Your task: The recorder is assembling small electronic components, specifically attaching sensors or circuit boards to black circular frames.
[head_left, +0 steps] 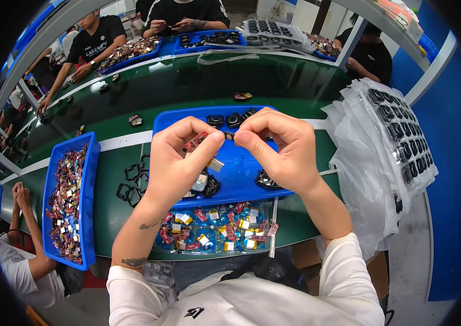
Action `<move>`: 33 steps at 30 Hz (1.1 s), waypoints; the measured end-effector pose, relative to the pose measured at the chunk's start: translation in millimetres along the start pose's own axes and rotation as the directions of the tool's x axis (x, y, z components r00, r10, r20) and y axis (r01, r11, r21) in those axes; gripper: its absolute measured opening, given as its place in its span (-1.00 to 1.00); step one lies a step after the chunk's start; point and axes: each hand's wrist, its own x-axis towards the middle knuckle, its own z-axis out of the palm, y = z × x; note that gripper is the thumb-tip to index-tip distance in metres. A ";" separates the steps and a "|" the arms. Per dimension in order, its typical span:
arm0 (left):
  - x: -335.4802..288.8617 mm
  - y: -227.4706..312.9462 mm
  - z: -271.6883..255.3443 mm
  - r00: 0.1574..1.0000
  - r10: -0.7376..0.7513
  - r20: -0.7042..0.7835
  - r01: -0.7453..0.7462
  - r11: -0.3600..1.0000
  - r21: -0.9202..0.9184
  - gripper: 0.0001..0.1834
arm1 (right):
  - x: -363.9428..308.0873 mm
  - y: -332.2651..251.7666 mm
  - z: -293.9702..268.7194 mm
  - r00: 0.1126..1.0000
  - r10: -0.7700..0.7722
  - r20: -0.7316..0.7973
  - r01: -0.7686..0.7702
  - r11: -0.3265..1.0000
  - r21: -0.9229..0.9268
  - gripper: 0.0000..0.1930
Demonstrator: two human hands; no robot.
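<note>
Above a blue tray (173, 117) my two hands meet fingertip to fingertip. My left hand (173, 160) is closed around a red circuit board (194, 142), with a silvery, flat battery-like piece (216, 164) sticking out below the thumb. Between both hands' fingertips is a small dark part (229, 135); my right hand (290, 155) pinches its right side. Whether it is joined to the board is hidden by my left fingers. Black housings (234, 120) lie in the tray behind my hands, and another black housing (265, 180) lies near its front right.
In front stands a clear tray holding several red boards with batteries (203, 239). Black frames (127, 193) lie left, beside a filled blue bin (90, 201). Stacked trays of black parts (404, 136) stand right. Beyond runs a green belt (187, 81), with co-workers seated along it.
</note>
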 end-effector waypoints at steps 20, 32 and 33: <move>5.4 -3.9 -4.9 0.967 -0.081 0.240 0.135 0.967 -0.216 -0.83 | 4.4 10.6 -10.3 0.984 0.116 0.133 -0.140 0.973 0.182 -0.86; 2.8 -6.5 5.8 0.922 0.386 -0.026 -0.364 0.889 0.278 -0.95 | 3.3 -3.0 -5.7 0.938 0.296 0.179 -0.343 0.866 0.364 -0.82; 3.2 -5.3 6.3 0.902 0.431 -0.018 -0.404 0.860 0.312 -0.96 | 3.5 -3.1 -6.2 0.938 0.297 0.178 -0.343 0.866 0.364 -0.82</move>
